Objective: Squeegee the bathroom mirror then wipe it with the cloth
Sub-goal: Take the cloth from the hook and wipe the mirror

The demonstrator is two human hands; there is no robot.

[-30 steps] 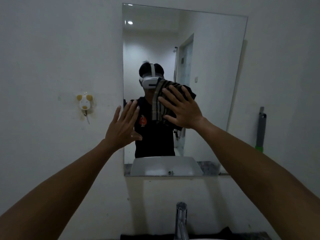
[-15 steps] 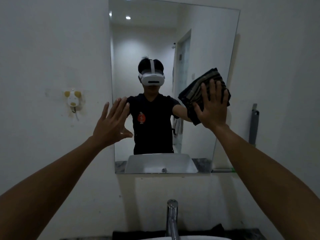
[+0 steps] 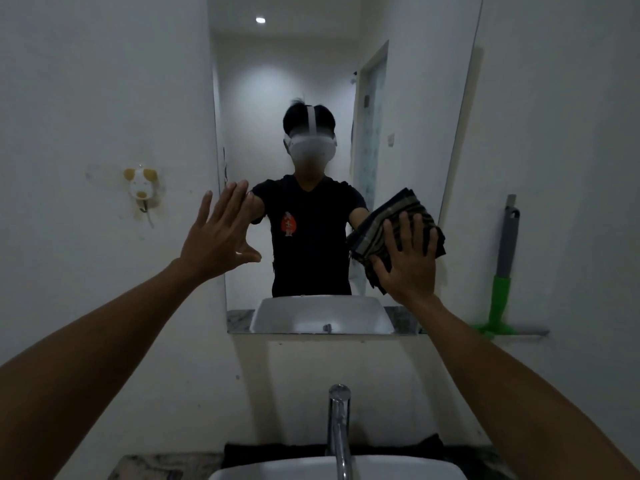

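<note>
The tall bathroom mirror (image 3: 398,98) hangs on the white wall above the sink. My right hand (image 3: 408,261) presses a dark striped cloth (image 3: 377,230) flat against the glass near the mirror's lower right edge, fingers spread over it. My left hand (image 3: 218,240) is held up with fingers apart at the mirror's left edge, holding nothing; whether it touches the wall I cannot tell. The squeegee (image 3: 502,271), with a grey and green handle, leans upright against the wall to the right of the mirror, its blade at the bottom.
A chrome tap (image 3: 338,424) and white basin (image 3: 277,471) sit below, on a dark counter. A small animal-shaped hook (image 3: 140,183) is stuck on the wall left of the mirror. The mirror reflects a person wearing a headset.
My right hand has swept the cloth from the mirror's middle to its right side and then downward. My left hand has stayed by the left edge, palm up.
</note>
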